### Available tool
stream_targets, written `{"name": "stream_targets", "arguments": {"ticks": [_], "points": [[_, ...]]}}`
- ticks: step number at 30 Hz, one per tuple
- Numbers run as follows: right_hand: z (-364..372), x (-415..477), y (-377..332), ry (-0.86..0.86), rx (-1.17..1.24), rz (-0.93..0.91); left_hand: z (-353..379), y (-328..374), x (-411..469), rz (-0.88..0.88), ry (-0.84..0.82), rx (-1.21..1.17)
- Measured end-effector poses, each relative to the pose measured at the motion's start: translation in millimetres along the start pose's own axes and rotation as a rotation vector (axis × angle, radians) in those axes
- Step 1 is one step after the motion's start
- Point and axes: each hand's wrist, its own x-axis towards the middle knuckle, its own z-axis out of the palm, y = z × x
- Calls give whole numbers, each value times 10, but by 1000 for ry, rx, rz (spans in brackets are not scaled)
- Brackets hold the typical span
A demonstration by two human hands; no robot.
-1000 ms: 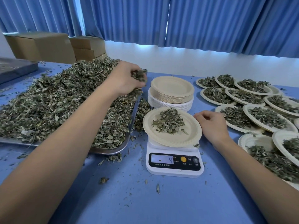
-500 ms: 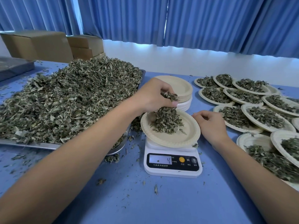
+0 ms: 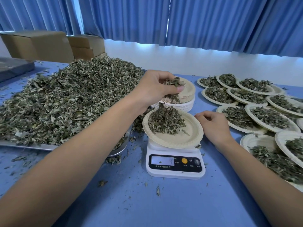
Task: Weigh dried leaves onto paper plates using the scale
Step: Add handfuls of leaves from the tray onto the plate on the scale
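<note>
The left hand (image 3: pixel 154 90) keeps a grip on a pinch of dried leaves (image 3: pixel 173 81) above the paper plate (image 3: pixel 188 138) on the scale (image 3: pixel 173 174), likely to trickle them in. The right hand (image 3: pixel 213 126), loosely curled and empty, rests beside the plate's rim, probably to steady it.

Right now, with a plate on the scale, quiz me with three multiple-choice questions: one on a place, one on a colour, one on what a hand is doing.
1. Where is the stack of empty plates? A on the floor; B behind the scale; C on a shelf.
2. What colour is the scale's round button? A green; B red; C yellow.
3. What is the left hand doing? A holding dried leaves above the plate on the scale; B pressing the button; C lying flat and empty.
Answers: B, the stack sits just beyond the scale; C, the button beside the display is yellow; A, its fingers curl round leaves over the plate.
</note>
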Motion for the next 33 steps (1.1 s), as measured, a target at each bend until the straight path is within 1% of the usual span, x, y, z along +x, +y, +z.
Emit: {"name": "stream_targets", "arguments": {"ticks": [4,9,12,25,33], "points": [[-4,3,1,-2,14,11,-138,35,26,-52,9,-17],[-10,-3,-6,-2,11,9,-423,15,79,-169,15,52],[0,-6,-14,-6,20,0,-533,-11,95,-195,22,21],[0,-8,-24,-2,23,3,-580,-59,115,-214,77,-66],[-11,-27,-34,-7,11,-1,-389,-68,67,-152,37,-38]]}}
